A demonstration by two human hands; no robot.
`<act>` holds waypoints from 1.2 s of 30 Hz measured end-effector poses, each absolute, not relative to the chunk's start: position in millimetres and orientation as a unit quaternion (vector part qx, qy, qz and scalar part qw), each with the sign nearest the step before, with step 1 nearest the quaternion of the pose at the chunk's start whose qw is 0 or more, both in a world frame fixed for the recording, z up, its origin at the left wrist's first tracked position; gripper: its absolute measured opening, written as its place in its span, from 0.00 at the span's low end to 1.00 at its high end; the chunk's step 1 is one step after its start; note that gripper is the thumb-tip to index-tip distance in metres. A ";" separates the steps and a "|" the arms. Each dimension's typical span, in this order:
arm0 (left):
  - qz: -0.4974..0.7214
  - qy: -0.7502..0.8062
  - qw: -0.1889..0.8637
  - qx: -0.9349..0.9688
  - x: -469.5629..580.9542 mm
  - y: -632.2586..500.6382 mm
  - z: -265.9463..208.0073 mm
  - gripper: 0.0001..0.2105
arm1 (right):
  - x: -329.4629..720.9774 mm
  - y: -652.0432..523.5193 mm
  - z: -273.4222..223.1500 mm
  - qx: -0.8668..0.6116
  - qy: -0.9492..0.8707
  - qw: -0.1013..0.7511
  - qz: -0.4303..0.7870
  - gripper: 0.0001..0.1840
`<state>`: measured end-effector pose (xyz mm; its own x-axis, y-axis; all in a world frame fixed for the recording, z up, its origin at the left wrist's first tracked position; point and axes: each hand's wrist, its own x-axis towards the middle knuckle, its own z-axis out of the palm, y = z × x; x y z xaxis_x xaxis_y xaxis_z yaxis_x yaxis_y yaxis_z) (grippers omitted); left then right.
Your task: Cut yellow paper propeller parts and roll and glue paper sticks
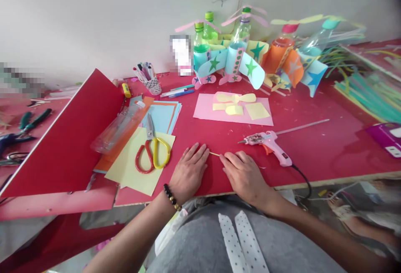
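Observation:
A thin pale-yellow stick [214,154] lies on the red tabletop between my hands; its two ends go under my fingers. My left hand [190,167] rests flat, fingers stretched out, with its fingertips at the stick's left end. On the other side, my right hand [242,172] has its fingers bent and pressed together over the right end. A pink glue gun [272,143] with a long clear glue stick lies to the right. Scissors [152,145] with one red and one yellow handle rest on yellow paper [125,162] at the left.
Pink paper [200,108] carrying pale-yellow cut pieces lies ahead. Several decorated bottles [234,55] with paper wings stand behind it. A pen cup [153,85], an empty plastic bottle [117,128], a leaning red board [69,143] and pliers [25,128] are leftward. A cord hangs over the front edge.

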<state>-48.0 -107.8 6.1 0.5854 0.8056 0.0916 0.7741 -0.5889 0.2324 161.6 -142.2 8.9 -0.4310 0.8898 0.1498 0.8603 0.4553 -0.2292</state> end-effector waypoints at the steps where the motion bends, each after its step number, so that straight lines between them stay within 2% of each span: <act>1: 0.091 0.442 0.083 0.889 -48.7 -107.5 5.8 0.21 | 161.8 -142.3 9.1 -0.518 -0.844 0.125 0.058 0.19; 17: 0.071 0.430 0.083 0.896 -52.5 -113.2 6.3 0.21 | 163.0 -142.6 9.6 -0.507 -0.849 0.138 0.066 0.18; 28: 0.068 0.461 0.056 0.883 -39.8 -105.7 9.9 0.21 | 159.2 -142.6 9.6 -0.539 -0.831 0.128 0.048 0.22; 36: 0.049 0.460 0.051 0.885 -45.3 -118.9 14.7 0.21 | 161.1 -144.3 12.1 -0.515 -0.843 0.143 0.054 0.19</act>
